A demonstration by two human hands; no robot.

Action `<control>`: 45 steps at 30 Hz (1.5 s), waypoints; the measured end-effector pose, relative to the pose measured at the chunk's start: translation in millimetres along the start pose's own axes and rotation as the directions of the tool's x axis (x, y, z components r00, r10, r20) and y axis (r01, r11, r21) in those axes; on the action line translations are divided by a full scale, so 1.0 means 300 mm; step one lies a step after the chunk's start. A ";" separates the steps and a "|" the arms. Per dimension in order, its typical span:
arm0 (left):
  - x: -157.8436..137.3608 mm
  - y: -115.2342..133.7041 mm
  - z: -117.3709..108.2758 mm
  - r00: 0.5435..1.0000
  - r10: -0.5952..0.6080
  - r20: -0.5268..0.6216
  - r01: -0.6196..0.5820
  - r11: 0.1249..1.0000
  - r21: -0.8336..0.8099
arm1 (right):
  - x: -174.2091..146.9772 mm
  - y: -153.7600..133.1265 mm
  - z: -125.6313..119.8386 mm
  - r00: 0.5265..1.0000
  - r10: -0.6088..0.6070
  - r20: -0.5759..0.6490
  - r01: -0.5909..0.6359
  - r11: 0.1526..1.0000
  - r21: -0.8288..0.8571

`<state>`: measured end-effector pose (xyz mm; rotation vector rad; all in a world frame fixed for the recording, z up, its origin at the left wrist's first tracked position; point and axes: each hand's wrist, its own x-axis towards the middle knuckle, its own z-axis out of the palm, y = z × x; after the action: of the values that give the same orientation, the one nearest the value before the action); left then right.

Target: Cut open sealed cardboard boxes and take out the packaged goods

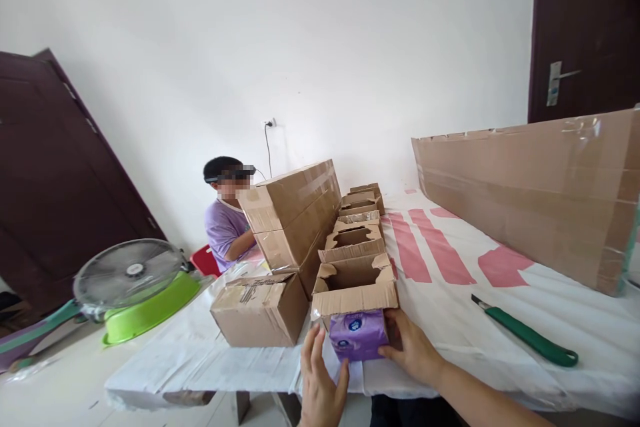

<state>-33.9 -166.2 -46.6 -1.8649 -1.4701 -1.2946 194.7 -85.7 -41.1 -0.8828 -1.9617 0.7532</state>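
Observation:
A purple soft pack of tissues (357, 337) stands at the near end of the row, against the front of an open-topped cardboard box (357, 297). My right hand (413, 350) has its thumb on the pack's front and its fingers round the right side. To the pack's left, my left hand (323, 383) is open, fingers spread and thumb near the lower left corner. Behind the nearest box, several more open boxes (353, 237) run away from me. Their insides look dark, and what they hold is hidden.
A closed carton (257, 310) and stacked cartons (295, 213) stand to the left. On the right are a green utility knife (530, 333) with its blade out and a long cardboard panel (520, 193). A person (225, 220) sits behind the stack. A fan (133, 270) stands left.

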 end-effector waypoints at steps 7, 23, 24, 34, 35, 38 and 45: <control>0.007 0.106 0.027 0.952 0.258 0.165 -0.290 0.933 0.212 | -0.014 -0.008 -0.004 0.998 -0.013 0.055 0.010 0.998 0.057; 0.266 -0.006 0.290 0.923 -0.073 0.377 -0.074 0.930 0.360 | -0.014 0.002 0.017 0.997 0.071 0.024 -0.065 0.975 -0.213; 0.287 -0.012 0.307 0.920 -0.096 0.381 -0.050 0.934 0.355 | -0.013 0.004 0.017 0.997 0.079 0.029 -0.071 0.975 -0.210; 0.223 -0.020 0.152 0.903 0.034 0.428 -0.120 0.977 0.177 | -0.016 0.014 0.010 0.999 0.027 0.046 -0.019 0.984 -0.177; 0.222 -0.040 0.109 0.911 0.064 0.408 -0.140 0.977 0.161 | -0.017 0.017 0.010 0.999 0.019 0.050 -0.010 0.984 -0.175; 0.262 -0.132 -0.024 0.969 0.076 0.233 -0.126 0.970 0.207 | -0.020 0.022 0.011 0.998 0.009 0.065 0.001 0.987 -0.161; 0.501 -0.450 -0.296 0.760 -0.642 -0.102 0.604 0.640 0.474 | -0.019 0.017 0.011 0.996 -0.001 0.084 0.017 0.981 -0.195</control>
<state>-193.1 -112.8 96.5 -1.1026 -2.3594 -0.9609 195.5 -88.0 -49.0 -0.9707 -2.1402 0.6076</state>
